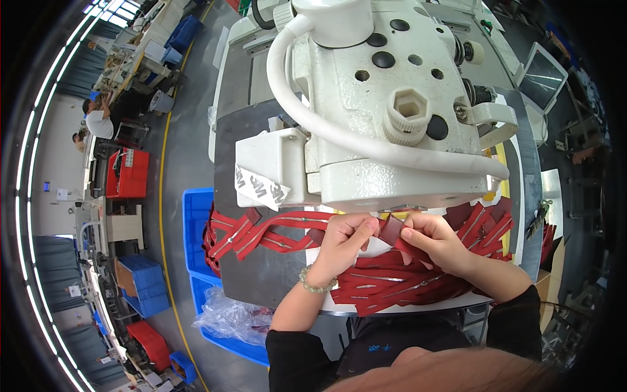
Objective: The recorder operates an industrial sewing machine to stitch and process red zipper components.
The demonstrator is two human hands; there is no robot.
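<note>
My left hand (345,243), with a beaded bracelet at its wrist, pinches the left side of a small maroon square patch (392,229). Thumb and fingers of my right hand (439,243) are closed on the right side of the same patch. It appears to sit at the end of a red zipper strip. Joined red zippers (277,240) with silver teeth run off to the left of my left hand. Below and right of my hands lies a heap of red zippers (398,281). A white sewing machine (366,117) stands just beyond, its head hiding the needle area.
Blue bins (197,228) stand left of the dark worktable (251,281), one holding clear plastic bags (235,313). Zippers trail over the table's left edge. A screen (542,77) is at the far right. Across the aisle are red crates (127,173) and a seated co-worker (99,121).
</note>
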